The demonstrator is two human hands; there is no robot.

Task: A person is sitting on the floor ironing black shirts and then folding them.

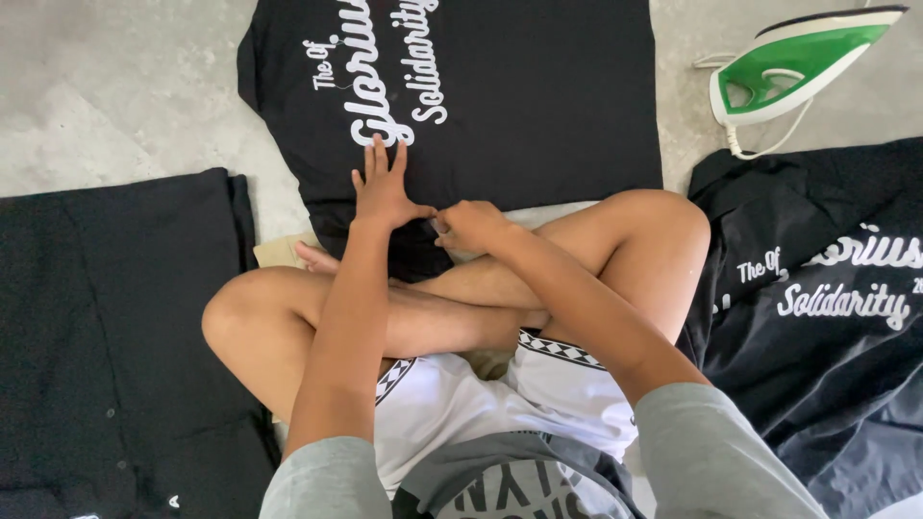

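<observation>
Head view: black shirt [519, 106] lies spread under both hands [428, 207].

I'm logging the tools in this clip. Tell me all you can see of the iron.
The iron is green and white, plastic by its look, with a dark soleplate edge along its top side. It stands tilted on the grey floor at the upper right, tip pointing right, with an open loop handle. A white cord curls out from its rear. Neither hand touches it; it sits just above a black shirt at the right.
</observation>
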